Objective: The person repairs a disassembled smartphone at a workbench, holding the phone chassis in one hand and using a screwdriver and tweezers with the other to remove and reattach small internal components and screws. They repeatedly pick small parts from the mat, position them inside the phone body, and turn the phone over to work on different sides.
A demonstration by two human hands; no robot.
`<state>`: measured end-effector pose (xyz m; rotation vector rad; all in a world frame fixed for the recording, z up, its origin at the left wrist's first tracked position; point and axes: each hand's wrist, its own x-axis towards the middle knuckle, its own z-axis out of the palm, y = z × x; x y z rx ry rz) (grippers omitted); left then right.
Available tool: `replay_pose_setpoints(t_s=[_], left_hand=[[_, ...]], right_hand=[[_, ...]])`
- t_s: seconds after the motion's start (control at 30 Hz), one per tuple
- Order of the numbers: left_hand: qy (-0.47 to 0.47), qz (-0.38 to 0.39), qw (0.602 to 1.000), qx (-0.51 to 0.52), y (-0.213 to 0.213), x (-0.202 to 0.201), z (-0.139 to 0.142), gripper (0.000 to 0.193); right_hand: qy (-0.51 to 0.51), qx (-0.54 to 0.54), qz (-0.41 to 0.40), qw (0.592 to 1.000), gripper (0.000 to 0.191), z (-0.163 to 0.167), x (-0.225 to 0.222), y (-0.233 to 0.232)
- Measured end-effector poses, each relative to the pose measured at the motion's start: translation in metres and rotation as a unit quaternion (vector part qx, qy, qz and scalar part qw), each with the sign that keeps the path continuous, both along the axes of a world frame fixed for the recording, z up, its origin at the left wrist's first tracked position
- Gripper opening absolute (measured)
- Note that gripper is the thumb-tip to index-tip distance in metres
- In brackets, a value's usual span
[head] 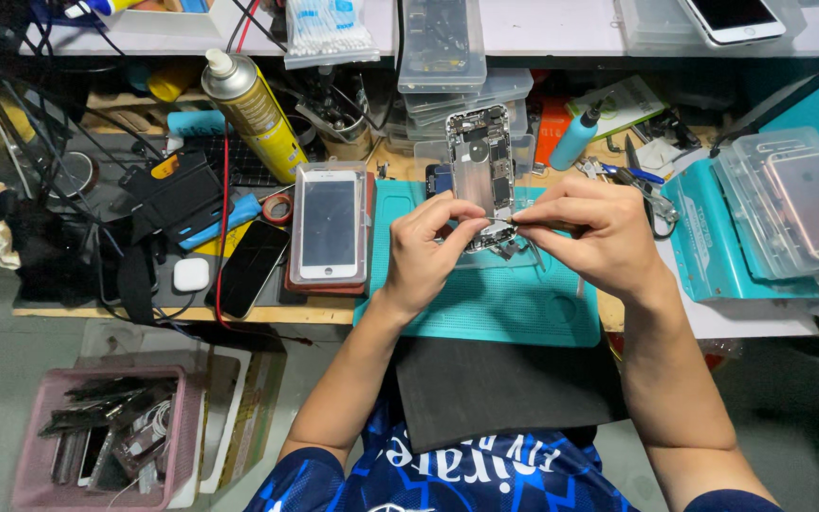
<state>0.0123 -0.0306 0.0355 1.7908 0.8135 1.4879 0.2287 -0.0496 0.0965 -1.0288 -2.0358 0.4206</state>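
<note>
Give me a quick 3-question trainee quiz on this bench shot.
1. True or false: both hands touch the opened phone.
2. Which lies left of the teal mat? A) white-framed phone screen B) pink basket C) cotton swabs
3. What colour is the spray can?

Key:
1. True: left hand and right hand meet at its lower end.
2. A, the phone screen.
3. Yellow.

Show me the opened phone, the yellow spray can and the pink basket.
opened silver phone [478, 161], head view, bare metal inner plate
yellow spray can [262, 118], head view, middle of body
pink plastic basket [30, 446], head view, left wall
</note>
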Motion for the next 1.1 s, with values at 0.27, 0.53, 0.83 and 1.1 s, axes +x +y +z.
replay_pose_setpoints(t_s=[0.27, 0.53, 0.83, 1.1], left_hand=[[0.008, -0.003, 1.000, 0.008, -0.0005, -0.0023, 0.0003, 0.007], [0.008, 0.010, 1.000, -0.017, 0.0022, -0.0024, -0.0057, 0.016], [0.000, -0.003, 1.000, -0.012, 0.0037, -0.0010, -0.0070, 0.009], [-0.002, -0.003, 1.000, -0.003, 0.0041, 0.0008, -0.0060, 0.005]], right_hand=[[-0.014, 0.005, -0.007, 1.000, 0.020, 0.0003, -0.0006, -0.0005], [-0.001, 0.010, -0.001, 1.000, 0.019, -0.0023, 0.0010, 0.0015], [-0.001, 0.006, -0.002, 1.000, 0.020, -0.0038, 0.0018, 0.0023], [0.003, 0.004, 0.003, 1.000, 0.020, -0.0045, 0.0026, 0.0028]])
